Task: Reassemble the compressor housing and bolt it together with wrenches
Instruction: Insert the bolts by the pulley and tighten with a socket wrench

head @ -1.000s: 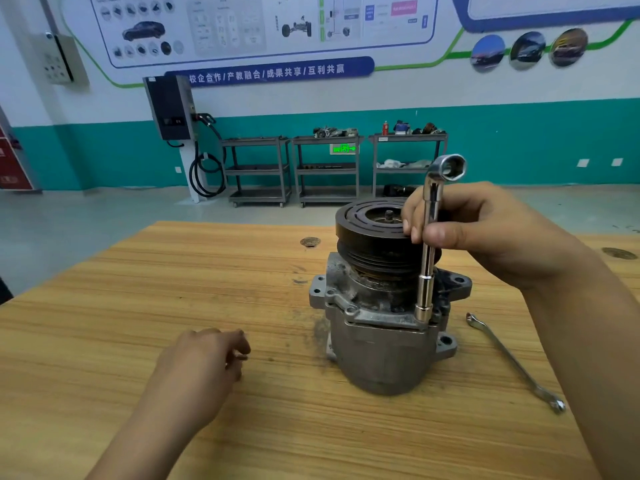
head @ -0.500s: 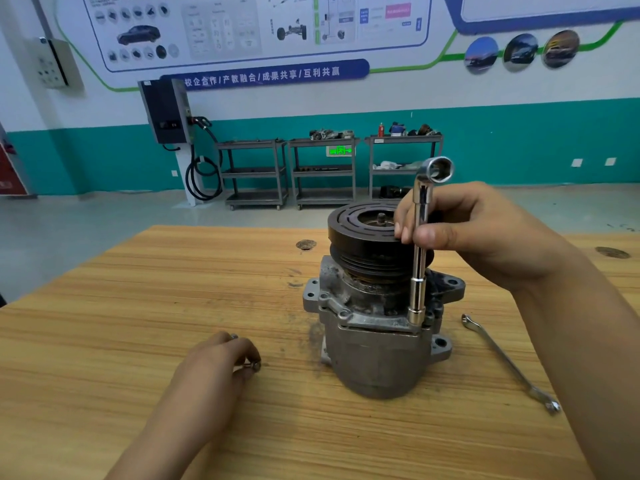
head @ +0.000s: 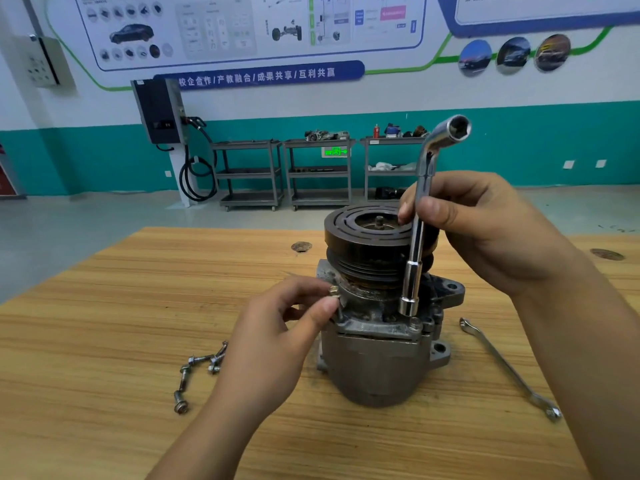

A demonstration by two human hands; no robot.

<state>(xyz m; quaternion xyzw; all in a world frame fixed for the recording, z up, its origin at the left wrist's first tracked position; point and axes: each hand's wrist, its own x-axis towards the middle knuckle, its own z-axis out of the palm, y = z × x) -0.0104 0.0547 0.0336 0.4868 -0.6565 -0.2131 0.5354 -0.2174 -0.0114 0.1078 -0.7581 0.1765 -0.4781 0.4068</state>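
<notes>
Compressor [head: 377, 372]: stands upright on the table [head: 86, 341], pulley end up. It sits between the two hands, below the right one and just right of the left fingertips.
Pulley [head: 360, 247]: black and grooved, on top of the housing. The right hand's fingers reach over its far right rim.
Left hand [head: 277, 341]: comes in from lower left. Thumb and forefinger pinch a bolt and the other fingers are loosely curled. Fingertips are at the housing's left flange.
Bolt [head: 334, 292]: brass-coloured head shows just above the pinching fingertips. The shank points down against the flange edge. Cannot tell whether it has entered a hole.
Right hand [head: 485, 233]: wrapped round the shaft of the socket wrench, thumb across the front, fingers curled behind. It is above and right of the pulley.
Socket wrench [head: 414, 271]: chrome, L-shaped. The long leg is near upright and runs down from the right hand in front of the pulley. The bent end, with its open hex mouth, rises above the hand.
Lower socket end: directly over a seated bolt [head: 414, 322] on the front flange. Contact cannot be told.
Loose bolts [head: 199, 370]: several lie on the table just left of the left wrist, some touching one another.
Flat wrench [head: 505, 372]: lies on the table under the right forearm, right of the compressor and apart from it. No hand is on it.
</notes>
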